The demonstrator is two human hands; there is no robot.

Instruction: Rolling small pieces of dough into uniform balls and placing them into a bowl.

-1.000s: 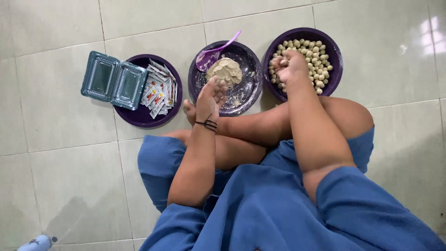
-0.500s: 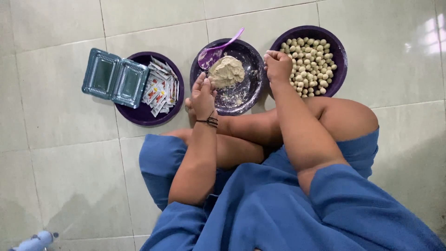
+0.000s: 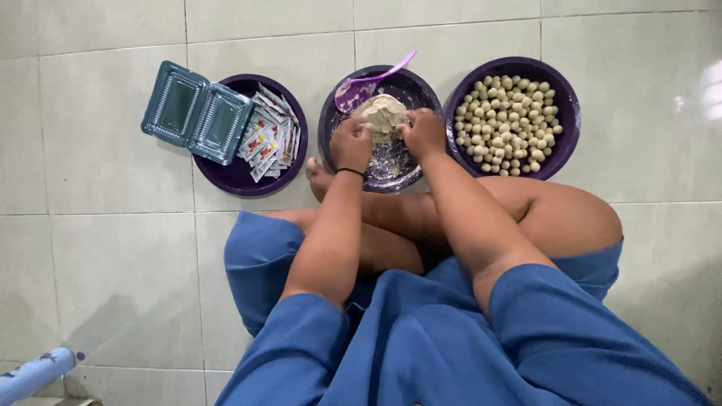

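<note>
I see both hands on the dough in the middle bowl: left hand and right hand fingers closed on it. I would pinch small, even pieces, like the balls beside the right fingers.

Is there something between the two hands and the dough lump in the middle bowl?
Nothing visible. The left hand and right hand already touch the dough lump; the purple spoon lies behind it in the middle bowl.
</note>
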